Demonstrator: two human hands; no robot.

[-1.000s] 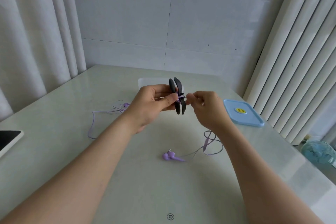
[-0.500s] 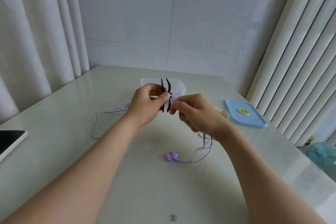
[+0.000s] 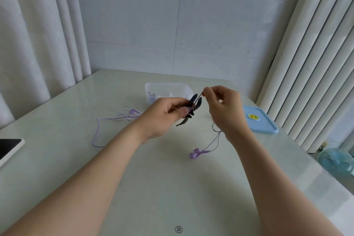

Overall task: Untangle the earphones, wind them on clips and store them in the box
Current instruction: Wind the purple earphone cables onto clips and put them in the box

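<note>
My left hand (image 3: 164, 117) grips a black winder clip (image 3: 192, 110) above the table, thumb pressed on the purple cord wound at its middle. My right hand (image 3: 225, 109) pinches the purple earphone cable just right of the clip's top, raised above it. The cable (image 3: 215, 140) hangs from that hand down to two purple earbuds (image 3: 195, 153) lying on the table. A second purple earphone set (image 3: 122, 119) lies loose on the table to the left. A clear plastic box (image 3: 153, 90) stands behind my hands.
A light blue lid (image 3: 262, 122) with a yellow sticker lies at the right. A tablet's corner (image 3: 9, 149) shows at the left edge. Curtains hang on both sides, and a small fan (image 3: 335, 161) stands on the floor at the right.
My right hand has risen from below the clip to its upper right, pulling the cable up. The clip has turned in my left hand, and the hanging loop is shorter.
</note>
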